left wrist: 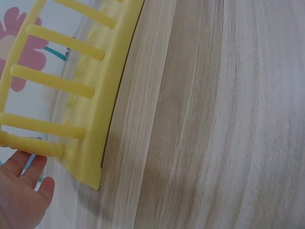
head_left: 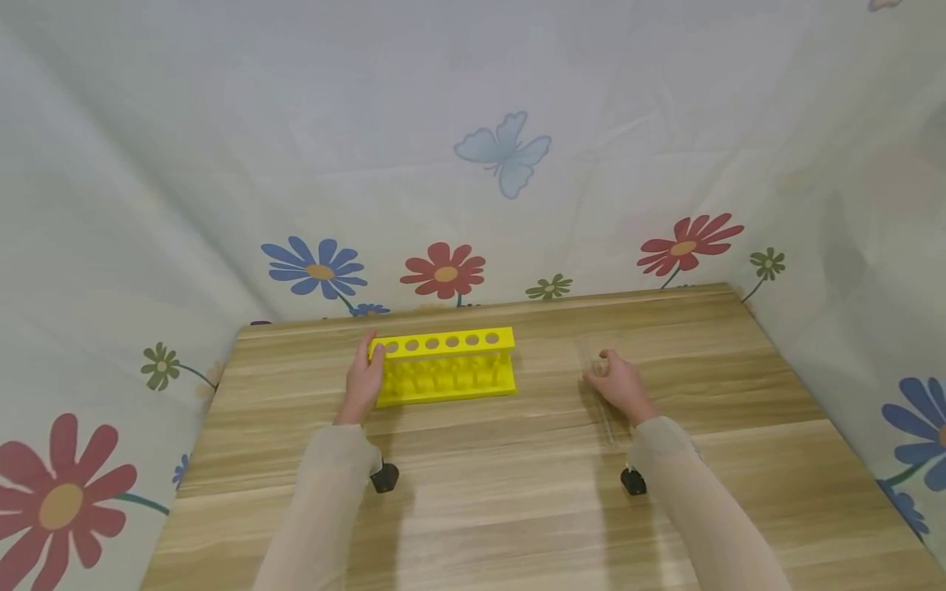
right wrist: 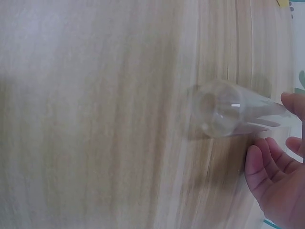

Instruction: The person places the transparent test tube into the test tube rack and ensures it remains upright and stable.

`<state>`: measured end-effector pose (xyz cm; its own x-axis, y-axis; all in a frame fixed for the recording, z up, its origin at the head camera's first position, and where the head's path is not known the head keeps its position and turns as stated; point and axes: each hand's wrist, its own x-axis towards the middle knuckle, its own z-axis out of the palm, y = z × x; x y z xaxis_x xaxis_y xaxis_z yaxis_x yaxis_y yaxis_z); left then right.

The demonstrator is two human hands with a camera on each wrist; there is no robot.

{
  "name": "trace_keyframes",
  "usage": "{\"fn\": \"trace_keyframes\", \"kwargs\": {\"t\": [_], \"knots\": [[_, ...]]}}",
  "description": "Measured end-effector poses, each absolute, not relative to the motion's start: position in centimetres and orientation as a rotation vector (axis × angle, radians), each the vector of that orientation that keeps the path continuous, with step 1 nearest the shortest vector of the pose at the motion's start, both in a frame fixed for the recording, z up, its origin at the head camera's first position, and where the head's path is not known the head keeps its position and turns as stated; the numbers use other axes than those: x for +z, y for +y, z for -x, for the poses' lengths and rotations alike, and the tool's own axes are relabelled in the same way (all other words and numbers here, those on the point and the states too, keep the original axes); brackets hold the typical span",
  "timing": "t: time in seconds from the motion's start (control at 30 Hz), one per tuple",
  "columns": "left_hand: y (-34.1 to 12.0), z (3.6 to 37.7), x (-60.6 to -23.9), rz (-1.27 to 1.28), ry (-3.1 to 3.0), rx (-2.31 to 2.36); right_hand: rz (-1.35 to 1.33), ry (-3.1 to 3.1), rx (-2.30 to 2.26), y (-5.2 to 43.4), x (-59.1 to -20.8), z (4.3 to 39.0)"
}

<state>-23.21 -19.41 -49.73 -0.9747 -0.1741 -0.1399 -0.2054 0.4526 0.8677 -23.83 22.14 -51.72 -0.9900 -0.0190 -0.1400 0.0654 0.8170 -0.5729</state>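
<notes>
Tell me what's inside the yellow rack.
Nothing seems to stand in the six top holes of the yellow rack; only its own yellow posts show beneath. The left hand covers part of the left end, so that bit can't be seen.

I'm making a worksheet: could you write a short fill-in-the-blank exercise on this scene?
The left hand grips a test tube rack coloured ____.
In the head view, the right hand and clear test tube are to the rack's ____.
The butterfly on the backdrop is pale ____.
Missing words: yellow; right; blue.
</notes>
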Motion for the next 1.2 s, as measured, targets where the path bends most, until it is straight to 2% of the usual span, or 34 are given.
{"fn": "trace_keyframes", "kwargs": {"t": [0.5,1.2], "knots": [[-19.19,22.85,-50.31,0.316,2.656,1.635,-0.005,2.856,-0.807,21.77,-51.81,23.6],[-18.78,22.53,-50.65,0.432,2.551,1.643,-0.022,2.898,-0.744,21.79,-52.19,23.55]]}}
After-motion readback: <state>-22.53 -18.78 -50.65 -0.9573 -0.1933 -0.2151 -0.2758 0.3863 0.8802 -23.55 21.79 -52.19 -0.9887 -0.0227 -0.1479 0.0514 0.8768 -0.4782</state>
